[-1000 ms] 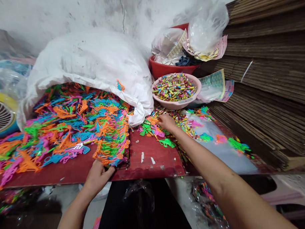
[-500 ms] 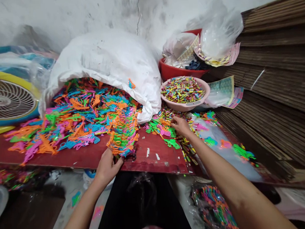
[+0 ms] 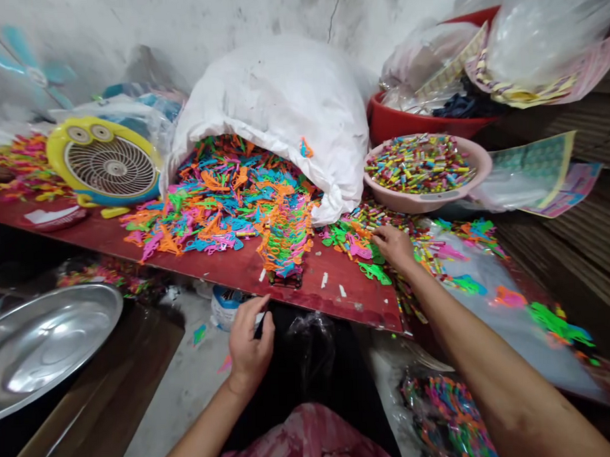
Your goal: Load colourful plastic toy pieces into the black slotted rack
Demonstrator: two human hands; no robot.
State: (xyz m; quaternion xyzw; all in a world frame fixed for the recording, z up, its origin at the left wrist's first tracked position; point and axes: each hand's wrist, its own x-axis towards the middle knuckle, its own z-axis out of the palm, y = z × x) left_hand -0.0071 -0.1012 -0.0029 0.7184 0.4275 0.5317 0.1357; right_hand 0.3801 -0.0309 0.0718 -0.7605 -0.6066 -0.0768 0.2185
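Observation:
My left hand (image 3: pixel 251 340) is in front of the table edge, thumb and fingers apart, with nothing in it. Just beyond it stands a row of plastic toy guns (image 3: pixel 288 239), packed upright in a small dark rack. My right hand (image 3: pixel 396 247) is at the right, its fingers pinched together over small wrapped tubes (image 3: pixel 379 214) and a few loose toy guns (image 3: pixel 358 246). What lies between those fingertips is too small to make out. A white sack (image 3: pixel 274 83) spills a heap of orange, blue, green and pink toy guns (image 3: pixel 199 215) onto the red table (image 3: pixel 332 295).
A pink basin (image 3: pixel 483 162) full of wrapped tubes stands behind my right hand, before a red basin (image 3: pixel 381 122) of plastic bags. On the left are a yellow fan (image 3: pixel 115 167) and a metal bowl (image 3: pixel 53 344). Plastic sheeting (image 3: pixel 529 340) covers the table's right side.
My left hand has come away from the row of toy guns, back past the table edge, and its fingers have opened. My right hand stays by the tubes. The view has swung left.

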